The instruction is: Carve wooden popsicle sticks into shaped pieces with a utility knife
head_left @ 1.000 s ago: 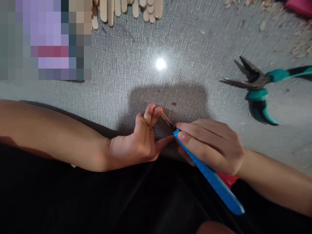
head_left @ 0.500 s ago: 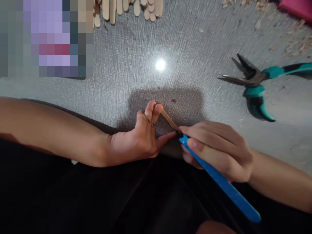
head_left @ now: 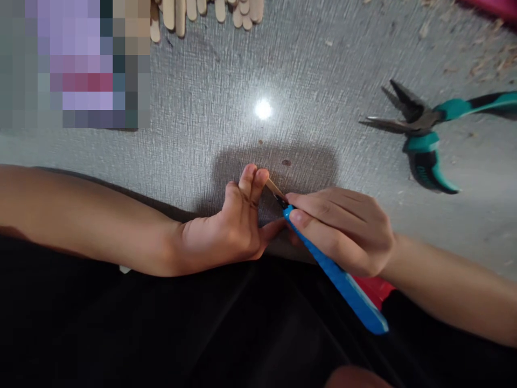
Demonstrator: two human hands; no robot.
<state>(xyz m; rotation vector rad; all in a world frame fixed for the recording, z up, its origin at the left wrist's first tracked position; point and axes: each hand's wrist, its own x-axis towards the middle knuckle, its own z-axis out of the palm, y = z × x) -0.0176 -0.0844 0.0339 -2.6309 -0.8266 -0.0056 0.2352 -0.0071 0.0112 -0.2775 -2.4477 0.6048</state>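
My left hand (head_left: 236, 226) pinches a thin wooden stick (head_left: 275, 189) against the grey surface, fingers pressed together on its far end and thumb stretched toward my right hand. My right hand (head_left: 343, 229) is closed round a blue-handled knife (head_left: 337, 277), forefinger laid along the handle. The knife's dark tip touches the stick just right of my left fingertips. Most of the stick is hidden by the two hands.
Teal-and-black pliers (head_left: 424, 132) lie with jaws apart at the right. A row of wooden craft sticks (head_left: 205, 12) lies at the top edge. Wood shavings (head_left: 484, 62) are scattered at the top right beside something pink (head_left: 495, 6). A red thing (head_left: 374, 288) shows under my right wrist.
The knife went down and right along the stick, baring more of it, then came back up-left close to my left fingertips. My left hand stayed put.
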